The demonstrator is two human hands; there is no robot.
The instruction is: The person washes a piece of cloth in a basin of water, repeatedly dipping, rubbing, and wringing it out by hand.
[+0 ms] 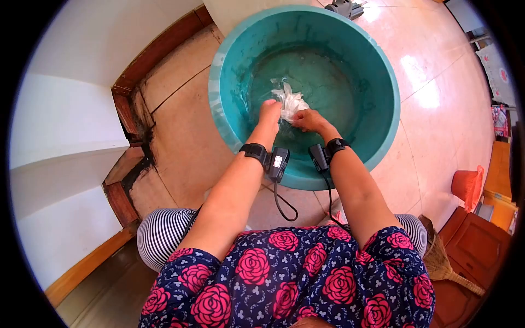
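Note:
A crumpled white cloth (293, 103) lies bunched in shallow water inside a large round teal tub (389, 109). At the cloth's left side is my left hand (270, 111), its fingers closed against the wet fabric and partly hidden. My right hand (309, 120) pinches the cloth's lower right edge, with the fingers curled. Water ripples and glints around the cloth. Each wrist wears a black strap with a small device and a cable.
The tub stands on a tiled floor (183, 126). A white wall with brown skirting runs along the left. A red bucket (465, 186), a straw broom (437, 259) and wooden cabinets (481, 243) are at the right. A grey object (345, 8) sits behind the tub.

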